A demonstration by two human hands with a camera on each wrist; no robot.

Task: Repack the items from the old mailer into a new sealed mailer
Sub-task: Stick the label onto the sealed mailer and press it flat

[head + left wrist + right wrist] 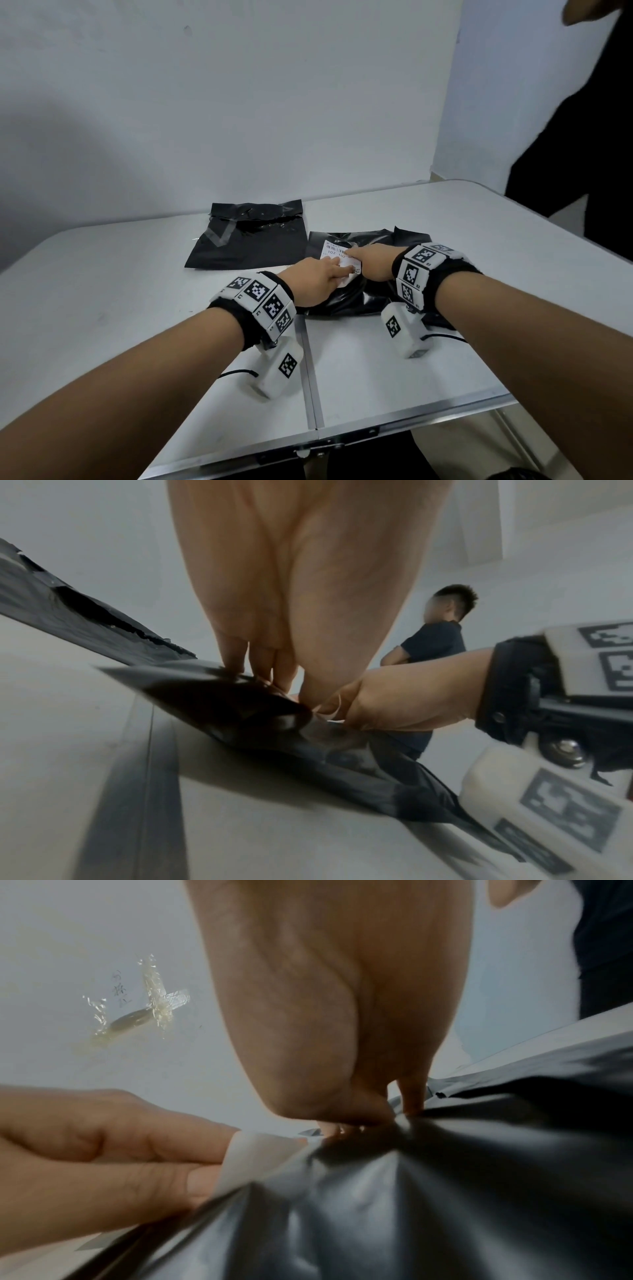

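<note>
Mailers, two, black glossy film, laid on a white folding table (pixel 394 370). The far mailer (pixel 250 245) is flat, roughly rectangular, its top edge torn and ragged, with a grey tape strip across one corner; it lies left of the table's centre seam, untouched. The near mailer (pixel 359 298) is bulged and creased, lies just right of the seam and well back from the table's front edge, and bears a white paper label (pixel 337 255) with a barcode and printed digits.

Left hand (pixel 317 279): a lifted corner of the label is pinched between thumb and curled fingers (pixel 192 1150), as shown in the right wrist view. Right hand (pixel 371 262): fingers are bent down and pressed onto the film beside the label, which puckers under the fingertips (pixel 413 1102); whether film is actually gripped cannot be told.

Bare tabletop is seen on both sides of the mailers and between them and the front metal rim. A person in dark clothing (pixel 582 137) stands at the table's far right corner. Clear tape scraps (pixel 150 1007) are stuck on the white wall.
</note>
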